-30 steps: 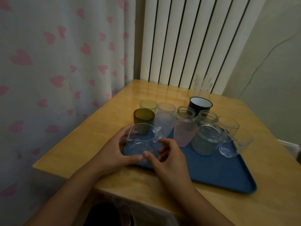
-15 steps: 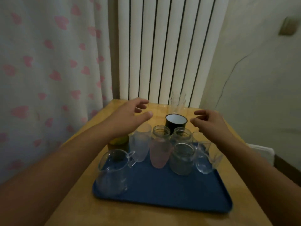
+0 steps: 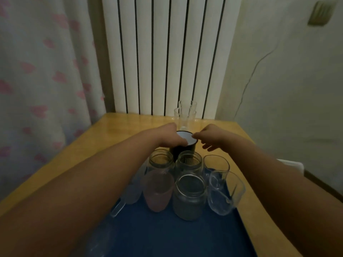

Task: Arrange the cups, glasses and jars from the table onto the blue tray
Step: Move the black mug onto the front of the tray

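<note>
Both hands reach past the black cup (image 3: 182,152). Stacked clear glasses (image 3: 185,115) stand upright just beyond the fingertips, left hand (image 3: 169,135) slightly nearer. Left fingers are hidden, so their state is unclear; right hand (image 3: 211,137) is loosely curled, holding nothing.

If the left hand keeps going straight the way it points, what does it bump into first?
Probably the stacked clear glasses near the radiator. The left hand already rests at the black cup, pointing away from the person; depth is hard to judge.
</note>
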